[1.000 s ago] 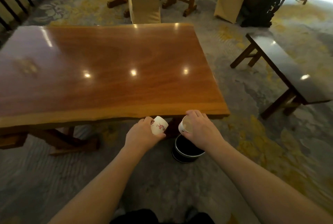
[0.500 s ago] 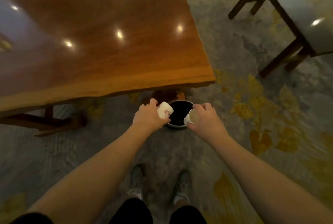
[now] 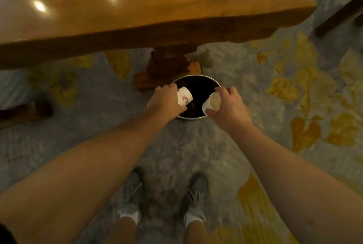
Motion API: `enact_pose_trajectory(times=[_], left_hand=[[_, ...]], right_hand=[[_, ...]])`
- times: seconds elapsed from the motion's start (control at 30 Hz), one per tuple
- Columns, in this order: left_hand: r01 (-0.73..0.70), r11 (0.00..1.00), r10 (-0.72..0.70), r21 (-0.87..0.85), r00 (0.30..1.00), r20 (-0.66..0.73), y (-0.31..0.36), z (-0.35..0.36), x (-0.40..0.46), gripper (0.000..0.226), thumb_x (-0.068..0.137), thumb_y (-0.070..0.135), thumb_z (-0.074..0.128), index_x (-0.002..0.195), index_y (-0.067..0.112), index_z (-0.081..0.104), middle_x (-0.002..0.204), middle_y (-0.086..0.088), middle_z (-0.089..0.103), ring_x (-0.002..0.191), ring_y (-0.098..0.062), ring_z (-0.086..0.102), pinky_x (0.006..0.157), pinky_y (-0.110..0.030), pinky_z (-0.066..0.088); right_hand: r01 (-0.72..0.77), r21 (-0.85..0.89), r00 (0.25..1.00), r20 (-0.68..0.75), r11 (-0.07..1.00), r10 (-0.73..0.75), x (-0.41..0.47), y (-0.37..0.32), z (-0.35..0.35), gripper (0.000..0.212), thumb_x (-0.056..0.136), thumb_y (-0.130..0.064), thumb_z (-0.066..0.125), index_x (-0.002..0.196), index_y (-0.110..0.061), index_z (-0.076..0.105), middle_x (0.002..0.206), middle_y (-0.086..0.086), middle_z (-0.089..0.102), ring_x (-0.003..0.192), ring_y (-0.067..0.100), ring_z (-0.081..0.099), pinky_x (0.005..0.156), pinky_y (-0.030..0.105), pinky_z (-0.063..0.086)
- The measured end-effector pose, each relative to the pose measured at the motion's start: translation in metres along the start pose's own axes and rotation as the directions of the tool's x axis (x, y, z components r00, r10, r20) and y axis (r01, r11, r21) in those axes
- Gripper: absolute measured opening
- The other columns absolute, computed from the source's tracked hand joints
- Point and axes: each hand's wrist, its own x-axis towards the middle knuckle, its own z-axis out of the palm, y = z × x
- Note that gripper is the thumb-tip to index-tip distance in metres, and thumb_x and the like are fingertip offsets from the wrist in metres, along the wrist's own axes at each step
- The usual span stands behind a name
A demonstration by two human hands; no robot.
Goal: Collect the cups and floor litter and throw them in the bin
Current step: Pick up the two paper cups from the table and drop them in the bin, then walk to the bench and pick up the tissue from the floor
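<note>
Bin (image 3: 196,119) contents too dark to tell; near rim hidden by both hands. Table (image 3: 137,8) cut off top and left. Whole frame blurred.

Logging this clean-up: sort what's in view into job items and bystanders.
Job: white paper cup with red flower print in left hand; plain white paper cup in right hand; round dark bin.
Bystanders: polished wooden table; grey sneakers.
</note>
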Motion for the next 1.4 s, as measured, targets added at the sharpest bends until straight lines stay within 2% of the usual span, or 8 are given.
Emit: enact_pose_trajectory(times=[0.13, 0.23, 0.43, 0.73, 0.97, 1.07, 1.2, 1.4], left_hand=[[0.000, 0.999, 0.001, 0.053, 1.000, -0.014, -0.003, 0.039, 0.039, 0.071, 0.073, 0.047, 0.081, 0.128, 0.016, 0.048, 0.122, -0.009, 0.055, 0.110, -0.029, 0.049, 0.081, -0.040, 0.045], [-0.015, 0.996, 0.017, 0.089, 1.000, -0.017, -0.002, 0.059, 0.056, 0.071, 0.071, 0.050, 0.080, 0.126, 0.016, 0.049, 0.121, -0.009, 0.055, 0.110, -0.030, 0.050, 0.078, -0.040, 0.043], [0.001, 0.983, 0.012, 0.182, 0.997, -0.071, 0.001, 0.066, 0.060, 0.089, 0.066, 0.064, 0.076, 0.134, 0.017, 0.045, 0.127, -0.009, 0.053, 0.114, -0.032, 0.050, 0.081, -0.044, 0.044], [-0.050, 0.978, 0.078, 0.201, 0.988, -0.133, -0.015, 0.017, 0.014, 0.053, 0.082, 0.049, 0.067, 0.123, 0.018, 0.056, 0.113, -0.007, 0.061, 0.104, -0.029, 0.056, 0.077, -0.043, 0.044], [0.057, 0.984, -0.028, 0.169, 0.984, -0.174, -0.063, -0.048, -0.090, 0.036, 0.089, 0.041, 0.060, 0.116, 0.018, 0.060, 0.114, -0.008, 0.063, 0.107, -0.029, 0.058, 0.080, -0.041, 0.048], [0.146, 0.973, -0.117, 0.177, 0.979, -0.165, -0.092, -0.079, -0.149, 0.032, 0.091, 0.039, 0.054, 0.115, 0.018, 0.060, 0.116, -0.009, 0.063, 0.108, -0.030, 0.058, 0.082, -0.039, 0.048], [0.285, 0.952, -0.255, 0.107, 0.939, -0.232, -0.131, -0.127, -0.238, 0.029, 0.089, 0.039, 0.056, 0.110, 0.019, 0.062, 0.112, -0.007, 0.064, 0.105, -0.030, 0.058, 0.081, -0.038, 0.046], [0.493, 0.867, -0.481, -0.069, 0.795, -0.368, -0.200, -0.190, -0.378, 0.024, 0.090, 0.042, 0.055, 0.105, 0.024, 0.062, 0.104, -0.001, 0.063, 0.100, -0.025, 0.058, 0.077, -0.041, 0.047]], right_hand=[[-0.009, -0.034, 1.000, 0.012, 0.999, 0.010, 0.038, 0.019, 0.036, 0.077, 0.075, -0.036, 0.080, 0.140, -0.024, 0.040, 0.131, 0.004, 0.043, 0.117, 0.029, 0.047, 0.082, 0.043, 0.051], [-0.020, -0.056, 1.000, 0.023, 0.998, 0.021, 0.056, 0.028, 0.054, 0.079, 0.075, -0.036, 0.079, 0.141, -0.024, 0.038, 0.134, 0.005, 0.041, 0.120, 0.029, 0.044, 0.083, 0.046, 0.051], [-0.004, -0.107, 0.998, 0.068, 0.994, 0.012, 0.058, 0.034, 0.064, 0.082, 0.075, -0.034, 0.080, 0.142, -0.022, 0.036, 0.137, 0.009, 0.044, 0.121, 0.033, 0.044, 0.087, 0.051, 0.050], [0.204, -0.214, 0.976, 0.125, 0.955, -0.180, 0.024, -0.010, 0.031, 0.037, 0.089, -0.031, 0.064, 0.122, -0.017, 0.054, 0.112, 0.007, 0.057, 0.105, 0.029, 0.052, 0.074, 0.043, 0.051], [0.389, -0.278, 0.915, 0.228, 0.878, -0.333, -0.030, -0.092, -0.001, 0.030, 0.091, -0.031, 0.059, 0.117, -0.017, 0.059, 0.110, 0.007, 0.058, 0.105, 0.030, 0.053, 0.081, 0.049, 0.052], [0.486, -0.289, 0.863, 0.305, 0.825, -0.402, -0.058, -0.146, -0.011, 0.027, 0.090, -0.031, 0.059, 0.113, -0.016, 0.060, 0.110, 0.008, 0.058, 0.107, 0.031, 0.051, 0.081, 0.046, 0.052], [0.640, -0.314, 0.760, 0.392, 0.701, -0.518, -0.105, -0.231, -0.021, 0.023, 0.090, -0.031, 0.059, 0.105, -0.014, 0.059, 0.107, 0.010, 0.058, 0.107, 0.031, 0.052, 0.078, 0.041, 0.048], [0.846, -0.272, 0.533, 0.460, 0.459, -0.710, -0.194, -0.380, -0.030, 0.020, 0.093, -0.033, 0.055, 0.106, -0.018, 0.060, 0.102, 0.005, 0.059, 0.099, 0.027, 0.053, 0.078, 0.044, 0.050]])
